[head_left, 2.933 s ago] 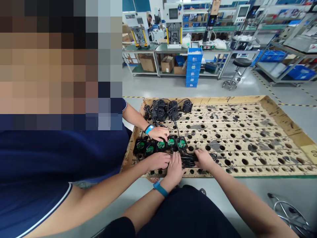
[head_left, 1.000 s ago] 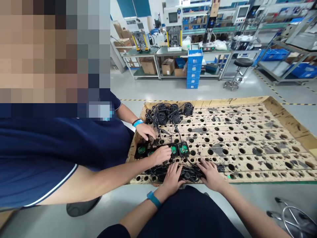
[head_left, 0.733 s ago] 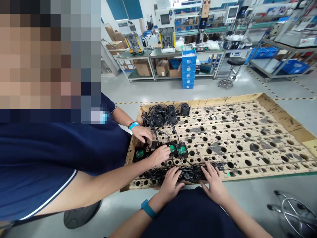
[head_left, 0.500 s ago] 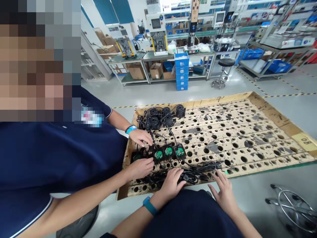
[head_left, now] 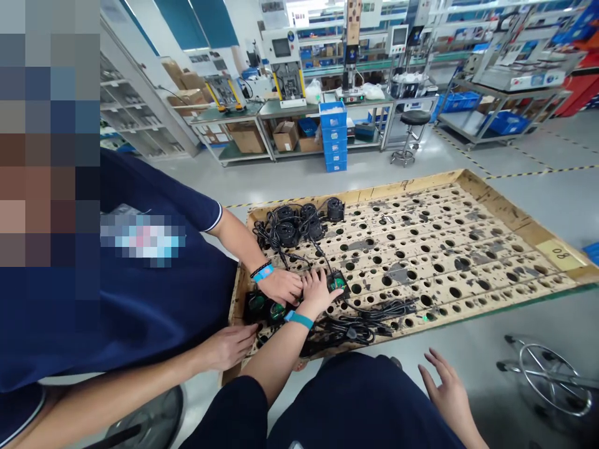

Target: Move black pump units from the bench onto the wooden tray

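Note:
My left hand, above a teal wristband, lies over the row of black housings with green circuit boards. Its fingers are stretched forward and the thumb points right, beside the rightmost housing. What lies beneath the palm is hidden. Off the front edge of the tray, my right hand hangs open and empty. Two more housings with green boards sit to the left. Bundled black cables run along the tray's near side. Black round coil-like units with cables lie at the far left corner.
A co-worker at left has one hand beside my left hand and another hand at the tray's left corner. The shallow tray has a perforated bottom. A wheeled stool base stands at right. Blue bins are stacked behind.
My left hand has moved from the cables forward onto the housings. My right hand has drawn back right, off the tray. The co-worker's near hand has moved left, the far one slightly right.

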A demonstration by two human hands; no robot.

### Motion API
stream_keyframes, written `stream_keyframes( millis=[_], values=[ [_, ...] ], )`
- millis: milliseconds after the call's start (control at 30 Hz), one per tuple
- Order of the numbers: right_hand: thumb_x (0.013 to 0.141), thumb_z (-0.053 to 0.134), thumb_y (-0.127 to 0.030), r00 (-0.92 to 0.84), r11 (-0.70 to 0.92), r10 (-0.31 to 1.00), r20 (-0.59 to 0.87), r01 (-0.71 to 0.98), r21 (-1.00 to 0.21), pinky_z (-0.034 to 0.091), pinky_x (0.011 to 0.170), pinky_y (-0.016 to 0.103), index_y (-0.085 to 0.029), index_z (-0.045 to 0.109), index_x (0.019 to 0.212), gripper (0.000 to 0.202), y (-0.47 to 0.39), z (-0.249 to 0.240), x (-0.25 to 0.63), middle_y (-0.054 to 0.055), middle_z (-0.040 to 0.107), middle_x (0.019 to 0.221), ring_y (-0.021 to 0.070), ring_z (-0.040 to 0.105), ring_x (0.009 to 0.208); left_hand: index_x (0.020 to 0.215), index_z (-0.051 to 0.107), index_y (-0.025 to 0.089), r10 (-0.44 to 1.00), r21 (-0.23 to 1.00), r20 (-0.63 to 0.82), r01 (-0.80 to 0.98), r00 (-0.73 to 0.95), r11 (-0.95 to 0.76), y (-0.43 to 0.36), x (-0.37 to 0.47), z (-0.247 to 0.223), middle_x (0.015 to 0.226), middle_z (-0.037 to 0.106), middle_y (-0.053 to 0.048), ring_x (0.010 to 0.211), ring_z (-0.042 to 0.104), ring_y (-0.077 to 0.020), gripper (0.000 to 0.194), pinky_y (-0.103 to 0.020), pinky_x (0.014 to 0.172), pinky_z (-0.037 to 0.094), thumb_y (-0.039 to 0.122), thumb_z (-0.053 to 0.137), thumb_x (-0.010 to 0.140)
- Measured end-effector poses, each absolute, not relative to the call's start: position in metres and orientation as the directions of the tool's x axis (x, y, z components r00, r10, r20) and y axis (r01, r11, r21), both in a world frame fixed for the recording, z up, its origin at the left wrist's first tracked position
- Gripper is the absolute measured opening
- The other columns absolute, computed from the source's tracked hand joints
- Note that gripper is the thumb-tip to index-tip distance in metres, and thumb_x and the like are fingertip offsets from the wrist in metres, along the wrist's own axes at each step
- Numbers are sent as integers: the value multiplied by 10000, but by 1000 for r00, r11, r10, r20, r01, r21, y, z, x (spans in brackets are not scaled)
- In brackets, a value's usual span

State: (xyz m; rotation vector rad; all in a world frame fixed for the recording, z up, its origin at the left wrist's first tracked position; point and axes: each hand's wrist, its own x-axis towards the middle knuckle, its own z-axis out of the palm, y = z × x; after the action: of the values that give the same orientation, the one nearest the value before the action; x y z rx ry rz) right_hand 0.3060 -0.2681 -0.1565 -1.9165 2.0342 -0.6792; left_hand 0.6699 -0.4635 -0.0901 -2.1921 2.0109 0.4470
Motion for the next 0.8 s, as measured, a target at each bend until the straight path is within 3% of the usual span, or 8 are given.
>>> stream_keyframes(
  millis=[167,367,667,800],
  values=[
    [907,425,-690,-124,65,-990,67,-822,-565,612,819,438,-180,720,1000,596,-269,-160,304,156,700,1198,321,697,1042,1394,536,130,-972,36,-232,-999,23,-32,-453,675,-100,1495,438,-263,1319,462,-432,700,-553,1071,379,640,438,925],
    [863,464,-685,-144,109,-990,6,-775,-623,597,887,449,-186,733,942,572,-275,-160,302,158,720,1147,320,705,1020,1305,605,193,-974,43,-225,-999,-33,24,-442,677,-99,1495,447,-211,1288,480,-394,490,-558,1097,340,500,492,941],
    [804,513,-664,-177,210,-977,-120,-693,-690,608,821,439,-189,732,955,544,-280,-158,300,164,717,1154,295,726,885,1433,479,145,-947,94,-257,-980,-192,173,-435,693,-92,1355,562,-191,1189,529,-371,730,-518,1043,395,634,515,893],
    [776,522,-671,-197,248,-968,-155,-668,-701,607,815,448,-183,733,927,552,-277,-158,302,171,723,1129,300,726,862,1485,404,104,-959,91,-238,-986,-155,137,-434,686,-96,1416,504,-244,1318,455,-408,866,-565,1124,325,711,483,872]
  ],
)
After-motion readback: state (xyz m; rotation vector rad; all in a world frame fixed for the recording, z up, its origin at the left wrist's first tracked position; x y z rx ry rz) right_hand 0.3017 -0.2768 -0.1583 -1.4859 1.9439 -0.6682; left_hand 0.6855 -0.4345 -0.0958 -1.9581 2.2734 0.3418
